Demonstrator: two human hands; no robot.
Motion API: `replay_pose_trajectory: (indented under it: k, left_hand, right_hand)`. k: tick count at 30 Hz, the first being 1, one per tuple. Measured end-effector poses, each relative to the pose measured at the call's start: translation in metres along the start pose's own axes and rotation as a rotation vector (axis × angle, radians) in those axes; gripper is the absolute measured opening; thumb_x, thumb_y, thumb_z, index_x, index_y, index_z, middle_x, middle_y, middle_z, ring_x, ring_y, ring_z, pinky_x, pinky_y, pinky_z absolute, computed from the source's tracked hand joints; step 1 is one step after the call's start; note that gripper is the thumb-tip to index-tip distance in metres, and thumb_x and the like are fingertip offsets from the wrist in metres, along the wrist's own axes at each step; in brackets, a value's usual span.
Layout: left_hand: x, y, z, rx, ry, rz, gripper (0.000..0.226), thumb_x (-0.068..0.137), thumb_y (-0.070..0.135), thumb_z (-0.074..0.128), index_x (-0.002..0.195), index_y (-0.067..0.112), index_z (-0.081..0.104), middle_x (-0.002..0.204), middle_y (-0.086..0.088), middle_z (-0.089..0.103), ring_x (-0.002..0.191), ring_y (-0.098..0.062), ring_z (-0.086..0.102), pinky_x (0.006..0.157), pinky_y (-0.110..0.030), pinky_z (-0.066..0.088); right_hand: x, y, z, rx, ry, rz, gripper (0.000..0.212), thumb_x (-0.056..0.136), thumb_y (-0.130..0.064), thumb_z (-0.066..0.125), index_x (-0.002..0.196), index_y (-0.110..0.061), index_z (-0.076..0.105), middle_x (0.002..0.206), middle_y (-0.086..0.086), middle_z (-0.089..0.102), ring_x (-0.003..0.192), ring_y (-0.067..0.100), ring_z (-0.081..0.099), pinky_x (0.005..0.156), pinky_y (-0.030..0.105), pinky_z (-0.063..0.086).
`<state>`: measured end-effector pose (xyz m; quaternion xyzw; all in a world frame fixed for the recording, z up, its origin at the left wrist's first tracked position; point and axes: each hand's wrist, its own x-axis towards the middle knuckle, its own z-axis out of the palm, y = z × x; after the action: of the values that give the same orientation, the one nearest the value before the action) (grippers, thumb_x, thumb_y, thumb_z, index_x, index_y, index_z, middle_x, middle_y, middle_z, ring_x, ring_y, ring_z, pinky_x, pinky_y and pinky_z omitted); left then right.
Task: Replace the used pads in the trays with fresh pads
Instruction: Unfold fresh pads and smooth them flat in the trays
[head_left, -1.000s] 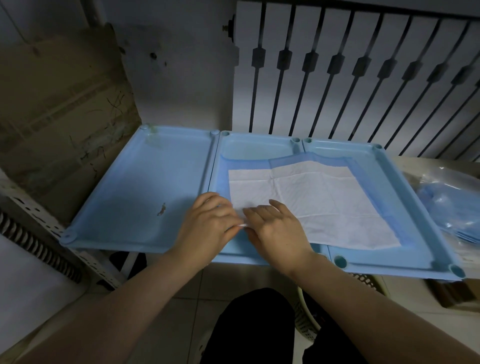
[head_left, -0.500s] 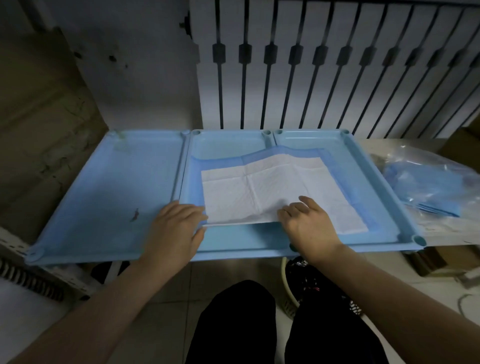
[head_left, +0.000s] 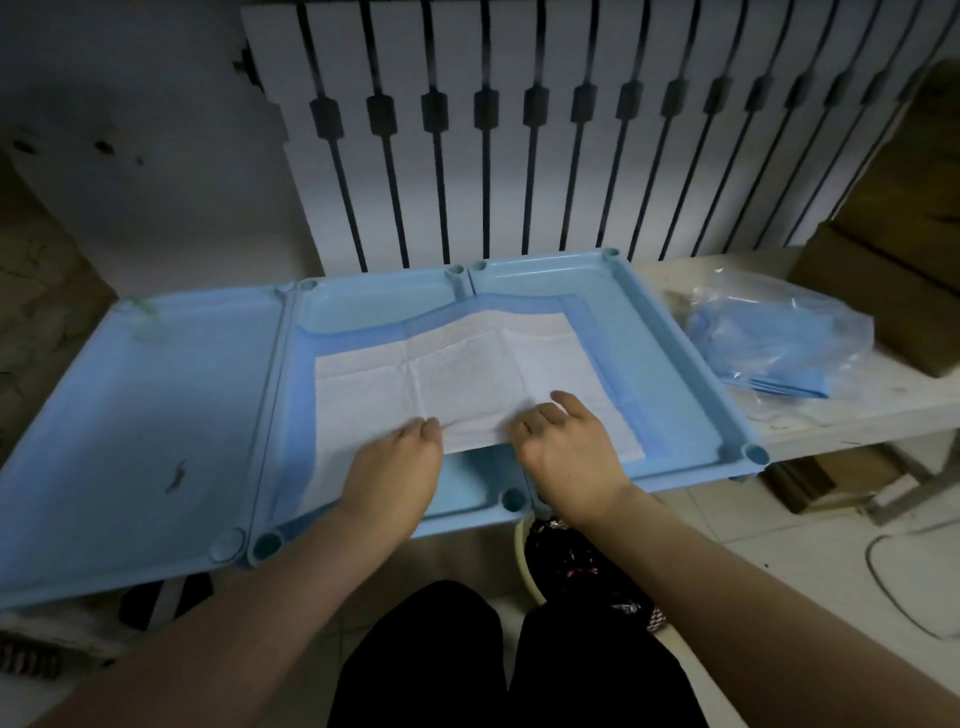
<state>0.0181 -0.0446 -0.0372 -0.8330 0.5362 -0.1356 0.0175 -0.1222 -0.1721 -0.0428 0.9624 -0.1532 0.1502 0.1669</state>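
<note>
Three light blue trays stand side by side; the left tray (head_left: 130, 415) is bare apart from a dark smear. A white pad with a blue border (head_left: 467, 374) lies across the middle tray (head_left: 363, 306) and the right tray (head_left: 670, 364). My left hand (head_left: 395, 467) and my right hand (head_left: 566, 447) sit close together at the pad's near edge. Curled fingers of each hand hold the raised edge of a fold there. A clear bag of folded blue pads (head_left: 779, 338) lies on the white bench to the right.
A white slatted panel (head_left: 519, 130) stands behind the trays. Cardboard boxes (head_left: 893, 260) sit at the far right on the bench (head_left: 857, 410). A basket holding a dark bag (head_left: 571, 561) is on the floor under the trays, by my knees.
My hands have come together from the pad's near corners to the middle of its near edge. The pad's left part now lies spread toward the middle tray's near left corner.
</note>
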Motion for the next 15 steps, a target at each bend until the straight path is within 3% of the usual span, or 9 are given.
replay_pose_trajectory:
  k: [3, 5, 7, 9, 10, 12, 15]
  left_hand:
    - [-0.006, -0.009, 0.009, -0.033, -0.077, -0.029, 0.038, 0.051, -0.012, 0.069, 0.087, 0.0, 0.07, 0.065, -0.01, 0.067, 0.045, -0.029, 0.064, 0.035, -0.031, 0.046]
    - [-0.007, -0.011, 0.012, -0.031, -0.133, -0.067, 0.04, 0.061, -0.008, 0.07, 0.101, 0.001, 0.069, 0.08, -0.012, 0.071, 0.063, -0.031, 0.069, 0.048, -0.036, 0.053]
    - [-0.007, -0.004, 0.01, -0.071, -0.08, -0.06, 0.054, 0.066, 0.006, 0.077, 0.118, 0.001, 0.064, 0.106, -0.016, 0.07, 0.09, -0.031, 0.07, 0.073, -0.04, 0.057]
    - [-0.003, 0.014, 0.005, -0.145, -0.088, -0.011, 0.073, 0.085, 0.025, 0.066, 0.147, 0.004, 0.033, 0.148, -0.018, 0.041, 0.132, -0.032, 0.046, 0.109, -0.046, 0.038]
    - [0.002, 0.025, 0.001, -0.162, -0.116, 0.026, 0.075, 0.092, 0.031, 0.056, 0.152, 0.009, 0.016, 0.158, -0.014, 0.022, 0.143, -0.03, 0.029, 0.117, -0.045, 0.025]
    - [0.013, 0.045, 0.0, -0.179, -0.094, 0.075, 0.072, 0.097, 0.028, 0.044, 0.154, 0.015, 0.001, 0.162, -0.006, 0.006, 0.148, -0.023, 0.012, 0.121, -0.041, 0.012]
    - [0.029, 0.062, 0.003, -0.205, -0.081, 0.107, 0.063, 0.097, 0.011, 0.037, 0.153, 0.016, 0.01, 0.162, -0.001, 0.01, 0.148, -0.017, 0.012, 0.119, -0.033, 0.012]
  right_hand:
    - [-0.022, 0.032, 0.002, -0.029, -0.058, 0.117, 0.022, 0.053, 0.002, 0.045, 0.051, -0.015, 0.059, 0.047, 0.003, 0.053, 0.047, 0.024, 0.055, 0.071, 0.031, 0.051]
    - [-0.033, 0.047, 0.001, -0.025, -0.088, 0.174, 0.018, 0.044, 0.0, 0.063, 0.048, -0.016, 0.055, 0.045, 0.004, 0.051, 0.044, 0.024, 0.054, 0.07, 0.03, 0.052]
    - [-0.041, 0.053, -0.002, -0.018, -0.092, 0.213, 0.022, 0.04, 0.003, 0.064, 0.048, -0.016, 0.054, 0.044, 0.004, 0.05, 0.044, 0.026, 0.053, 0.072, 0.031, 0.053]
    - [-0.043, 0.049, -0.005, -0.011, -0.087, 0.217, 0.025, 0.042, 0.004, 0.066, 0.05, -0.016, 0.052, 0.045, 0.004, 0.049, 0.046, 0.027, 0.052, 0.074, 0.032, 0.052]
    - [-0.042, 0.049, -0.007, -0.004, -0.086, 0.204, 0.027, 0.044, 0.003, 0.068, 0.051, -0.017, 0.052, 0.046, 0.004, 0.049, 0.047, 0.027, 0.052, 0.075, 0.032, 0.051]
    - [-0.04, 0.049, -0.008, 0.012, -0.061, 0.177, 0.026, 0.049, 0.002, 0.07, 0.053, -0.017, 0.052, 0.048, 0.004, 0.05, 0.05, 0.027, 0.052, 0.078, 0.034, 0.05]
    - [-0.037, 0.055, -0.006, 0.053, 0.017, 0.218, 0.02, 0.056, -0.001, 0.067, 0.059, -0.017, 0.056, 0.055, 0.004, 0.054, 0.056, 0.028, 0.056, 0.082, 0.037, 0.05]
